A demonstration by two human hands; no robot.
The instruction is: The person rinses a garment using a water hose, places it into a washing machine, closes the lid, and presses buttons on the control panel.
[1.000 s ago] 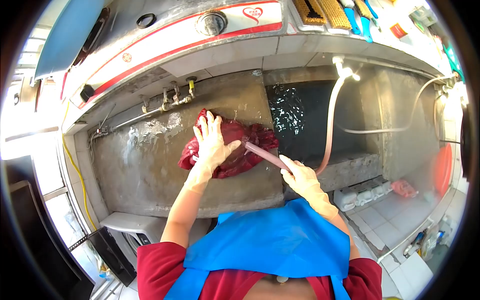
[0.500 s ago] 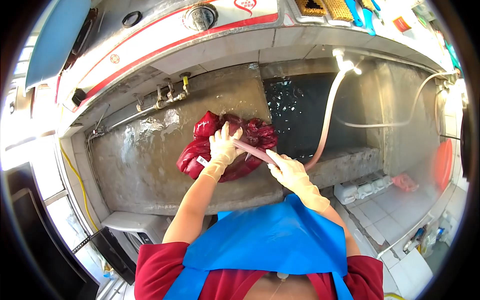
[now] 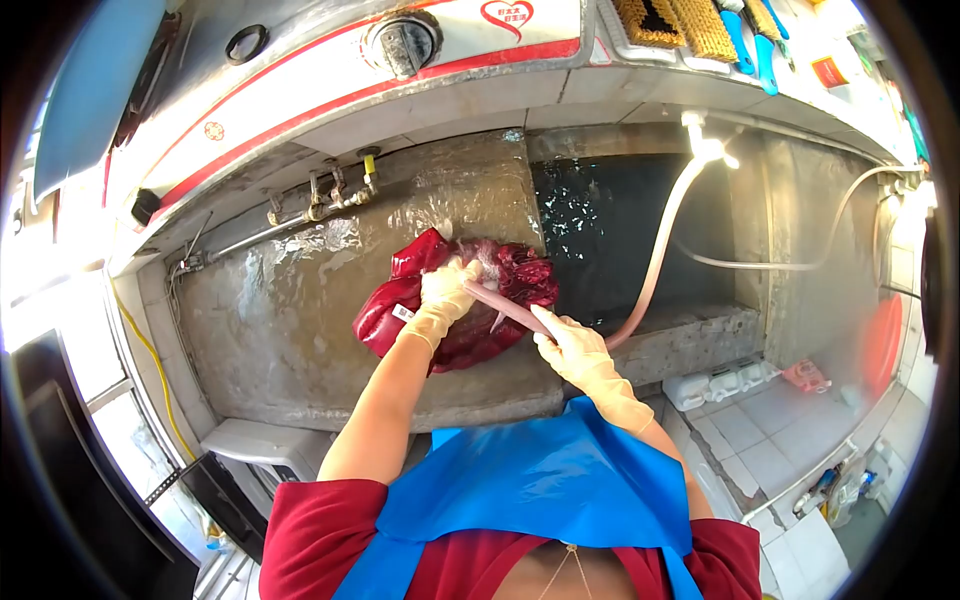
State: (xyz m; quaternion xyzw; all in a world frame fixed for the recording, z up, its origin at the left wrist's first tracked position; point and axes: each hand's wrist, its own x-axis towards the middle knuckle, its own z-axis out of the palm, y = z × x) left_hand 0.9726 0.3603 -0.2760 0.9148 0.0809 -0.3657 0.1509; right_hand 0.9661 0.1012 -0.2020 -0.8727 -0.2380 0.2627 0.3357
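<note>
A wet, dark red padded garment with a small white label lies bunched on the grey washing slab. My left hand, in a pale thin glove, is on top of it with the fingers curled into the cloth, their tips partly hidden. My right hand, gloved too, is wrapped around a pinkish hose. The hose's end is beside my left fingers, and water splashes white over the cloth there. From my right hand the hose loops back up to a lit tap.
Right of the slab is a sunken basin of dark water. Pipes with valves run along the back wall. Above stand a stove panel with a knob and several brushes. White bottles lie lower right.
My left fingers, spread before, have drawn together into the cloth. White splashing now shows beside them. My right hand keeps its hold on the hose, and the view has shifted slightly.
</note>
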